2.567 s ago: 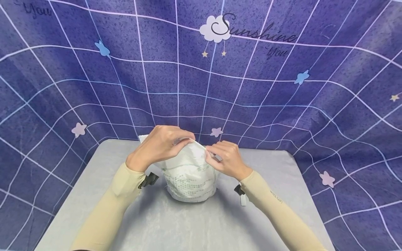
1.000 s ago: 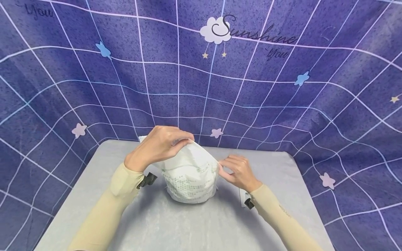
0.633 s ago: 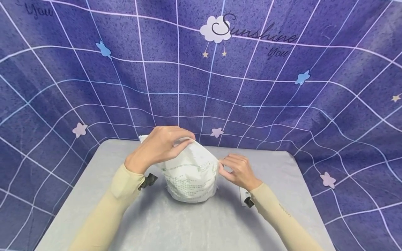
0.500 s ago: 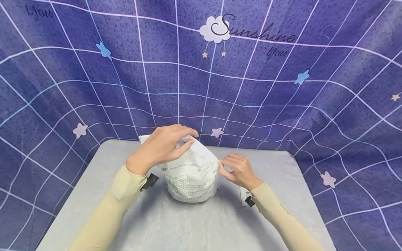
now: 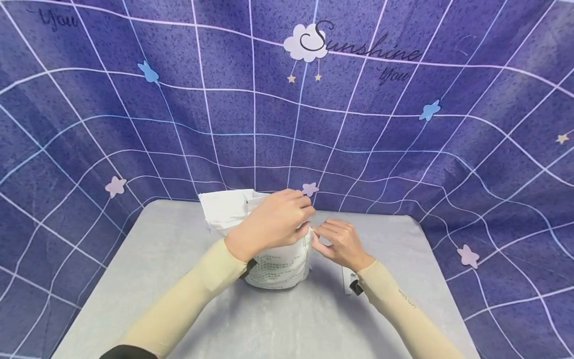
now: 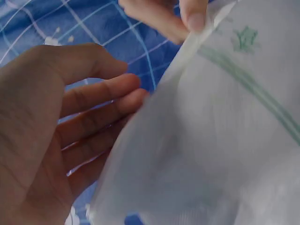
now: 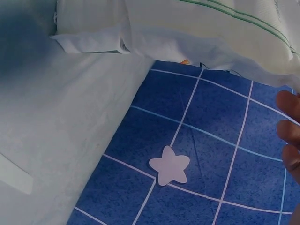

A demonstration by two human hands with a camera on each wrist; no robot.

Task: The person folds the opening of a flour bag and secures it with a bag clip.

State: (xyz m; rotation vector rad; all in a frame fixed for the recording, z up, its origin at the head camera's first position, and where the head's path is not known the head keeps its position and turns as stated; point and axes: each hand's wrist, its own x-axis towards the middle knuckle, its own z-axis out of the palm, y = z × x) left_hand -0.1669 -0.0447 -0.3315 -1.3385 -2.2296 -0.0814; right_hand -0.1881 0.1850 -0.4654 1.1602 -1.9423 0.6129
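A white bag (image 5: pixel 284 267) with green printed lines and characters stands on the grey table, its upper part loose. My right hand (image 5: pixel 343 243) pinches the top edge near the right corner between thumb and fingers. Beside it, my left hand (image 5: pixel 275 217) hovers in front of the bag's upper part and hides much of it. In the left wrist view, the left hand's (image 6: pixel 79 108) fingers are loosely bent along the bag's edge, thumb apart, gripping nothing. The right wrist view catches only fingertips of the right hand (image 7: pixel 291 129) at its border, with the bag (image 7: pixel 197 28) across the top.
The grey table (image 5: pixel 260 329) is bordered at the back and sides by a blue curtain (image 5: pixel 287 124) with grid lines and stars. A white strip (image 5: pixel 347 280) and a black clip (image 5: pixel 356 287) hang at the right wrist.
My left hand has let go of the bag's top edge and moved right, close to the right hand. The bag's left flap is now uncovered. Earlier, the right hand slid its pinch rightward and down.
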